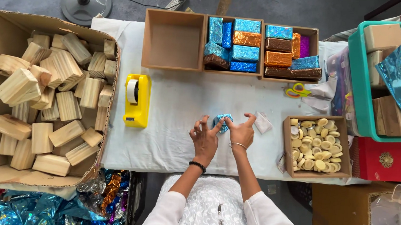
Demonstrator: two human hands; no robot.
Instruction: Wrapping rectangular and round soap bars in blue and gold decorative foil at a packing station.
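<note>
Fingertips of both hands press down on a small lump wrapped in shiny blue foil (222, 122), which lies on the white cloth-covered table (182, 102) near the middle of its front edge; the left hand (204, 140) has its fingers spread wide, only the tips of two or three touching the foil's left side, while the right hand (241, 132) pinches the right side with thumb and forefinger, the other fingers curled, so that the wrapping seems to be held flat from both sides. Just beside the right hand lies a small white scrap of paper (262, 122). Further right, at the table's front right corner, an open brown box of pale round discs (315, 146) sits within easy reach of that hand. To the left, a yellow tape dispenser with a white roll (136, 99) stands near the table's left edge, its cutter end turned to the front. Along the back edge three brown trays stand in a row: an empty tray (173, 40), then two trays of foil-wrapped blocks in blue, orange, brown and pink (261, 46). Yellow-handled scissors (297, 91) lie just before the rightmost tray. Off the table's left edge a large cardboard carton of bare wooden blocks (46, 97) stands, and off the right edge a teal plastic crate (386, 78) holds more blocks and blue foil sheets.
</note>
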